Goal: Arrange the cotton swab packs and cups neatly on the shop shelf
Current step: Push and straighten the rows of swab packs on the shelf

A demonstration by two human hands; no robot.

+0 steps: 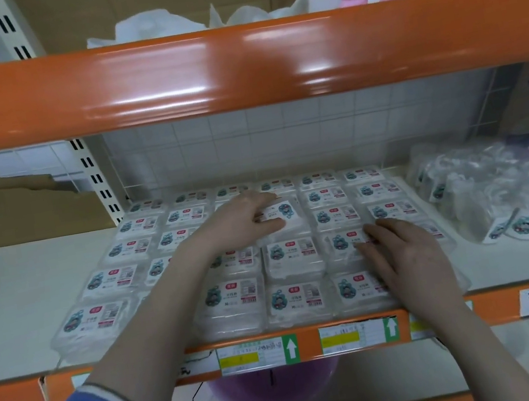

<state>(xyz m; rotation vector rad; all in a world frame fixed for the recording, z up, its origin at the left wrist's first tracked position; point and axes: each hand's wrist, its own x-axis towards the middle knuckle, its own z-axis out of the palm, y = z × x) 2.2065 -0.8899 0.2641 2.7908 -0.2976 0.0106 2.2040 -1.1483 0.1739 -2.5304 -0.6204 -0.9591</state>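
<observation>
A grid of cotton swab packs (252, 264) fills the middle of the white shelf (13, 309), rows running from the front lip back to the wire mesh back panel (281, 142). Left of the grid, bare shelf stretches toward a slotted upright post (97, 181) and a cardboard sheet (15, 212). Right of the grid, a narrow strip of bare shelf separates it from a heap of clear bagged cups (497, 191). Above the grid, the orange beam (235, 66) of the upper shelf caps the opening. The left hand (242, 221), gripping one raised pack (279, 217), and the right hand (406, 254), flat on the packs, occupy the room over the grid.
</observation>
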